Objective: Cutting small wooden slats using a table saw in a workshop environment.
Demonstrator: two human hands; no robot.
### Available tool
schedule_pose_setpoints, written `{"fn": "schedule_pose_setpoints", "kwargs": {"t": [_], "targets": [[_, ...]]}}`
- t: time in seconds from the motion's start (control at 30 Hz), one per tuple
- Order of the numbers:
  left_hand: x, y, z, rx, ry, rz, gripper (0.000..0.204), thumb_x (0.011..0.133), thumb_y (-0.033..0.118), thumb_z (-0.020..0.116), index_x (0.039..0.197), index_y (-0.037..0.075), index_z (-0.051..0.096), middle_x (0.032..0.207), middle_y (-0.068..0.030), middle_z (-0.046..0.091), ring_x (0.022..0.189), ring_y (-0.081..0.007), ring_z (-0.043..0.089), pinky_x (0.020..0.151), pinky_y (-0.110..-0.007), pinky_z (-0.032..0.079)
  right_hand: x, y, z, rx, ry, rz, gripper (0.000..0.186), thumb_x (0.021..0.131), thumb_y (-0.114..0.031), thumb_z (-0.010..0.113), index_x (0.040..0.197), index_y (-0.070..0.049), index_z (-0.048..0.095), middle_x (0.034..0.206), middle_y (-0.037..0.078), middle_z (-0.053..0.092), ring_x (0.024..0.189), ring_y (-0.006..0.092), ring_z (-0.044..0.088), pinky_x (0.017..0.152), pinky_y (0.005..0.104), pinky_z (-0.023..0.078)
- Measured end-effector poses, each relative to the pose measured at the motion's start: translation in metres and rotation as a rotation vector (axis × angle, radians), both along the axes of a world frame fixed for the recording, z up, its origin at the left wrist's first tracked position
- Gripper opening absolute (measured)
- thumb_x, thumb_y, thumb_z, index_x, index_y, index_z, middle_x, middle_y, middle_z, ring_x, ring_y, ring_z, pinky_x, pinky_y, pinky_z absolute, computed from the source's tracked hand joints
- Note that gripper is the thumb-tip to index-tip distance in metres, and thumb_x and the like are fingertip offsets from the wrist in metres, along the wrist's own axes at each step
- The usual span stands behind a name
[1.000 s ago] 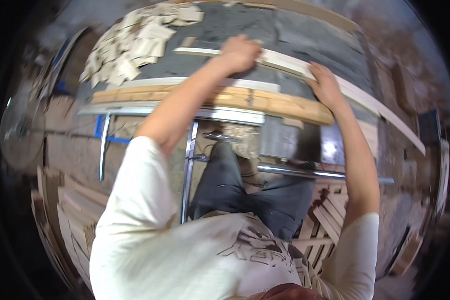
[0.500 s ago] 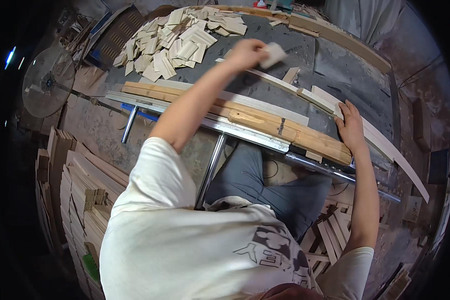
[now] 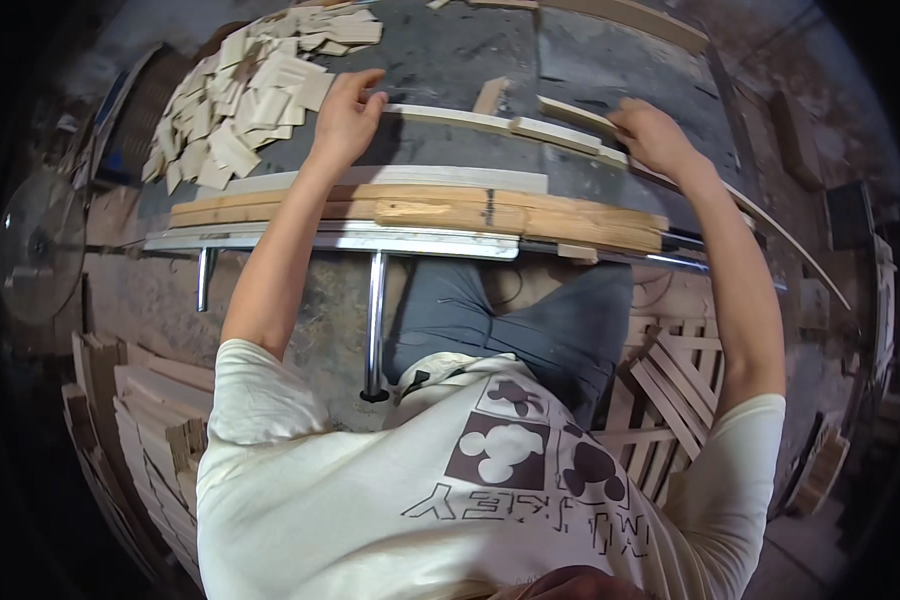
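My left hand point(image 3: 348, 125) is open beside a pile of small pale wooden pieces point(image 3: 232, 115), near the left end of a narrow wooden strip point(image 3: 452, 117) lying across the dark tabletop point(image 3: 470, 55). My right hand point(image 3: 650, 135) has its fingers closed on a long pale wooden strip point(image 3: 575, 110), which extends past the table's right side. A short offcut point(image 3: 492, 95) lies behind the narrow strip. Thicker timber beams point(image 3: 430, 212) lie along the near edge, above a metal rail point(image 3: 330, 242).
Metal legs point(image 3: 377, 320) stand below the near edge. A clear round fan-like disc point(image 3: 40, 240) is at the far left. Stacked boards point(image 3: 150, 420) stand lower left, wooden slats point(image 3: 670, 380) lower right. A wooden board point(image 3: 630, 25) runs along the back edge.
My left hand no longer holds the small pale piece seen half a second ago and has moved left toward the pile, fingers apart. My right hand stays on the strip, now more arched.
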State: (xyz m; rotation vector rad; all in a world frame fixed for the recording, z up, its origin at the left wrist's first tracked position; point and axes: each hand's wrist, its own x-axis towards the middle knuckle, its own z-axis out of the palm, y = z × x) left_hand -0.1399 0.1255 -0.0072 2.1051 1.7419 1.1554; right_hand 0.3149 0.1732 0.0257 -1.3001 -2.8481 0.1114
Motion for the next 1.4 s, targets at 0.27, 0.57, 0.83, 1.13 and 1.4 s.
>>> {"fn": "schedule_pose_setpoints", "kwargs": {"t": [0.27, 0.57, 0.83, 1.13, 1.4], "targets": [[0.088, 0.000, -0.017, 0.012, 0.261, -0.294, 0.047, 0.093, 0.029, 0.073, 0.134, 0.009, 0.063, 0.135, -0.0121, 0.063, 0.125, -0.0349, 0.057, 0.105, -0.046, 0.045, -0.011, -0.002, -0.039, -0.212, 0.226, -0.157, 0.048, 0.107, -0.040, 0.049, 0.131, -0.002, 0.068, 0.147, 0.018, 0.058, 0.135, 0.0357, 0.053, 0.113, 0.0398, 0.042], [0.109, 0.009, -0.020, -0.002, 0.403, -0.383, 0.051, 0.093, 0.036, 0.073, 0.139, 0.015, 0.061, 0.143, -0.0066, 0.058, 0.127, -0.0298, 0.056, 0.105, -0.045, 0.041, -0.040, -0.026, -0.049, -0.046, 0.259, -0.208, 0.052, 0.105, -0.045, 0.050, 0.135, -0.006, 0.067, 0.151, 0.017, 0.055, 0.140, 0.0352, 0.048, 0.117, 0.0459, 0.037], [0.110, 0.020, -0.027, 0.037, 0.513, -0.416, 0.036, 0.097, 0.022, 0.068, 0.132, 0.016, 0.069, 0.136, 0.0028, 0.065, 0.106, -0.0251, 0.060, 0.093, -0.039, 0.049, -0.044, -0.031, -0.057, 0.029, 0.281, -0.184, 0.052, 0.101, -0.039, 0.058, 0.138, -0.002, 0.063, 0.150, 0.017, 0.055, 0.140, 0.0356, 0.048, 0.117, 0.0473, 0.037], [0.112, 0.023, -0.030, 0.149, 0.530, -0.426, 0.031, 0.097, 0.019, 0.067, 0.127, 0.016, 0.071, 0.130, 0.0031, 0.068, 0.100, -0.0249, 0.061, 0.088, -0.039, 0.051, 0.008, -0.052, -0.058, 0.127, 0.222, -0.266, 0.050, 0.093, -0.022, 0.069, 0.137, 0.001, 0.061, 0.150, 0.019, 0.055, 0.139, 0.0371, 0.049, 0.117, 0.0440, 0.040], [0.116, 0.026, -0.043, 0.071, 0.534, -0.359, 0.030, 0.097, 0.021, 0.065, 0.126, 0.018, 0.072, 0.131, 0.0048, 0.067, 0.110, -0.0270, 0.061, 0.095, -0.043, 0.050, 0.008, -0.045, -0.077, 0.145, 0.220, -0.299, 0.051, 0.097, -0.028, 0.065, 0.140, -0.001, 0.061, 0.153, 0.017, 0.052, 0.143, 0.0357, 0.045, 0.120, 0.0438, 0.037]]}}
